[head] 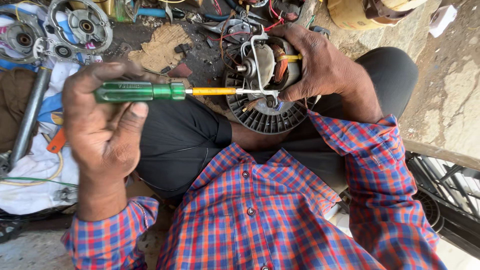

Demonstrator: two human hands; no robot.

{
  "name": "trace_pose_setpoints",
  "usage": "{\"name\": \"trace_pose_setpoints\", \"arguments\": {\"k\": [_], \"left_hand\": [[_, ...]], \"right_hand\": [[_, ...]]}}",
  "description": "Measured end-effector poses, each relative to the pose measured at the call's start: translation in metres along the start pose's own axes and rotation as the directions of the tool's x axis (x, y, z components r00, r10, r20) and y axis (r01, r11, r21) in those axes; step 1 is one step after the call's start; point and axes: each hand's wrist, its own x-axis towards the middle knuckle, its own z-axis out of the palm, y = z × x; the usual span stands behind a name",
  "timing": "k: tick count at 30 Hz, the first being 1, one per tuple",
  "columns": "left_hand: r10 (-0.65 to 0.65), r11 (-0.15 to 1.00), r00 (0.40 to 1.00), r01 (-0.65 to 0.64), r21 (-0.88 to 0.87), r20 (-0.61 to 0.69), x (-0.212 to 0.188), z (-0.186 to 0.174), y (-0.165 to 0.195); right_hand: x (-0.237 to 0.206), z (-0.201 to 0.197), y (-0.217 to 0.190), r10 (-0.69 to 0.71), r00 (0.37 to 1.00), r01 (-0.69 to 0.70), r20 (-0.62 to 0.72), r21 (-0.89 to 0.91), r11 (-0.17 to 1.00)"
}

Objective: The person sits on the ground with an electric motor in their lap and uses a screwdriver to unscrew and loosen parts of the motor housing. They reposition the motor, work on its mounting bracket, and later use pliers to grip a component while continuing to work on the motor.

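My left hand (102, 132) grips a screwdriver (150, 91) with a green handle and a yellow sleeve on its shaft, held level and pointing right. Its tip meets the metal bracket of a small electric motor (270, 62) with copper windings. My right hand (320, 62) wraps around the motor's right side and holds it. The motor rests on a black ribbed round housing (265, 117), which lies on my lap over black trousers.
Round metal end covers (82, 25) lie at the top left above a metal pipe (27, 117) and white cloth (35, 175). Torn cardboard (160, 47), wires and tools litter the ground ahead. A yellow container (357, 14) stands top right; a black grille (445, 185) lies at right.
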Motion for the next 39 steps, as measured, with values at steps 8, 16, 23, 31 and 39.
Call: {"name": "trace_pose_setpoints", "arguments": {"k": [8,16,23,31,39], "left_hand": [[-0.003,0.998,1.000,0.005,0.065,-0.029,-0.010,-0.005,-0.011],[0.015,0.998,1.000,-0.015,0.053,-0.001,0.000,-0.002,-0.009],[0.053,0.969,0.998,-0.058,0.238,0.029,-0.018,-0.007,-0.008],[0.023,0.999,0.992,-0.019,0.034,-0.121,-0.021,0.009,-0.018],[0.038,0.987,0.989,-0.014,0.159,-0.142,-0.021,0.011,-0.022]], "right_hand": [[0.001,-0.003,0.000,-0.034,0.999,0.033,-0.002,-0.108,0.994],[0.002,-0.002,0.000,-0.036,0.999,0.036,0.021,-0.018,0.999],[-0.002,-0.002,0.005,-0.028,0.999,0.031,0.023,-0.109,0.994],[-0.007,0.000,0.003,-0.011,1.000,0.010,-0.009,-0.086,0.996],[0.004,-0.006,-0.001,-0.052,0.998,0.055,0.038,-0.065,0.996]]}}
